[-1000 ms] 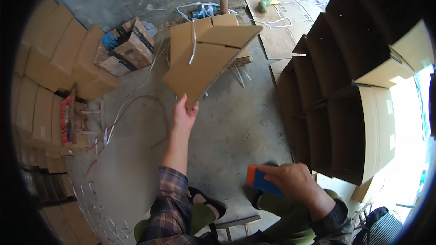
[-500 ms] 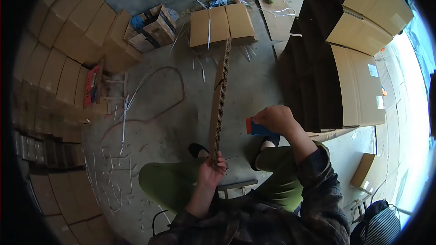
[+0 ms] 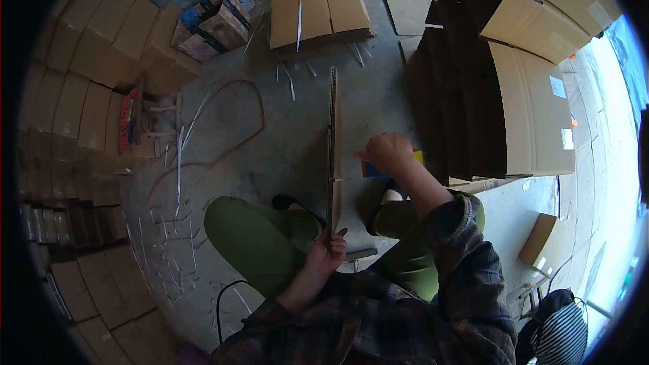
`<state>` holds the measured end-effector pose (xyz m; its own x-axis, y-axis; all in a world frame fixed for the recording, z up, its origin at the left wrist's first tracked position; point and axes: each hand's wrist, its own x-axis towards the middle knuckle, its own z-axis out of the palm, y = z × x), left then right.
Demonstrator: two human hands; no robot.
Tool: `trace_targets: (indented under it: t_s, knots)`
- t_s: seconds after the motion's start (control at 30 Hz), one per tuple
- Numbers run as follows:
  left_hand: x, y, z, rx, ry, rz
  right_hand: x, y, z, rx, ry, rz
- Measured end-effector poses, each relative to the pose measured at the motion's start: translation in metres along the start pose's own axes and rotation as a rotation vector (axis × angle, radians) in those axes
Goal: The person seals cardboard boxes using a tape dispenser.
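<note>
My left hand grips the lower end of a flat folded cardboard piece, which stands on edge and points away from me between my knees. To the right of it, my right hand is closed around a small blue, orange and yellow object. Most of that object is hidden behind the fingers and wrist. The right hand and the cardboard are apart.
A flat cardboard stack lies ahead on the floor. Open boxes are piled at the right, more cartons at the left. White straps and a red tool tray are on the left side.
The cardboard has turned in my left hand, so its broad face now shows on the right. My right hand has moved slightly left and away from me with the coloured object.
</note>
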<state>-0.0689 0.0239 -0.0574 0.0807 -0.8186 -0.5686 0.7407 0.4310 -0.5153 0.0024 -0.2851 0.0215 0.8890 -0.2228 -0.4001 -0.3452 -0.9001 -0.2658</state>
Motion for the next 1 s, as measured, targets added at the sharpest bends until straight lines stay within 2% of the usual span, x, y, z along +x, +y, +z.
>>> trace_targets:
  t_s: [0.2,0.27,0.43,0.53,0.6,0.63,0.7,0.73,0.8,0.83,0.9,0.93,1.0]
  knots:
    - [-0.004,-0.002,0.0,0.021,0.079,0.078,-0.004,-0.009,-0.003,-0.026,-0.009,0.065]
    - [-0.008,-0.004,-0.003,0.023,0.076,0.064,-0.003,-0.017,-0.008,0.012,-0.054,0.08]
    - [-0.019,-0.001,-0.016,0.004,0.082,-0.008,-0.004,-0.04,-0.008,0.109,-0.01,0.093]
    - [-0.022,-0.002,-0.016,0.148,0.148,0.008,0.002,-0.045,-0.002,0.129,-0.037,0.113]
    - [-0.025,-0.006,-0.01,0.446,0.373,0.126,0.002,-0.047,-0.002,0.16,-0.059,0.133]
    - [-0.027,-0.004,-0.014,0.45,0.367,0.123,0.002,-0.047,-0.003,0.158,-0.059,0.141]
    - [-0.034,0.004,-0.024,0.739,0.368,0.125,0.002,-0.05,-0.004,0.155,-0.054,0.147]
    - [-0.04,0.011,-0.027,0.743,0.366,0.127,0.001,-0.051,-0.004,0.155,-0.053,0.154]
    - [-0.059,0.015,-0.015,0.884,0.192,0.168,0.0,-0.057,-0.003,0.155,-0.044,0.158]
    - [-0.064,0.012,-0.006,0.892,0.187,0.171,-0.001,-0.059,-0.003,0.172,-0.036,0.164]
    - [-0.071,-0.004,0.03,1.349,0.32,0.671,0.0,-0.064,0.004,0.19,-0.023,0.174]
    - [-0.066,-0.002,0.037,1.354,0.309,0.673,0.002,-0.066,0.006,0.187,-0.022,0.188]
    - [-0.053,0.006,0.046,1.642,0.169,0.99,0.002,-0.068,0.007,0.184,-0.008,0.201]
